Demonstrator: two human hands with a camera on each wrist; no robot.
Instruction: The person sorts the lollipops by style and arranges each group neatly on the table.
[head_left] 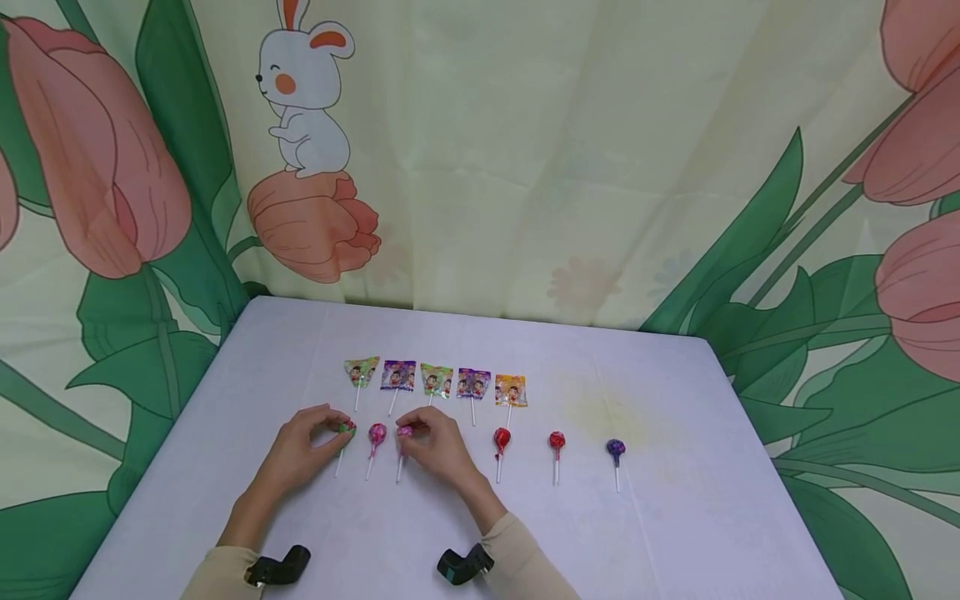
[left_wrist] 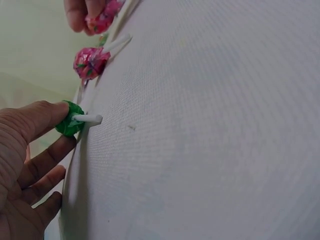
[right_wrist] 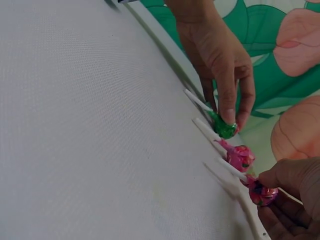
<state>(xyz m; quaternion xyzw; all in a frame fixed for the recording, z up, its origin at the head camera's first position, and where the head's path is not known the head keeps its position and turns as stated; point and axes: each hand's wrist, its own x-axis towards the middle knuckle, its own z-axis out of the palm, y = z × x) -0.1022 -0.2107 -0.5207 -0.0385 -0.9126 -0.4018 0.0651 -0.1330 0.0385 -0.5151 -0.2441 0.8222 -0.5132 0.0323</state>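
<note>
My left hand pinches the head of a green-wrapped lollipop between thumb and forefinger, its white stick pointing toward me. My right hand pinches a pink-wrapped lollipop by its head. Between the two hands another pink lollipop lies on the table, touched by neither. In the right wrist view, the left fingers and the green wrapper stand beyond both pink ones. To the right of my right hand lie a red lollipop, a second red lollipop and a dark purple lollipop, spaced apart.
Behind the hands is a row of several flat-bagged lollipops, among them a green bag, a purple bag and an orange bag. They lie on a white-covered table. A printed curtain hangs behind its far edge.
</note>
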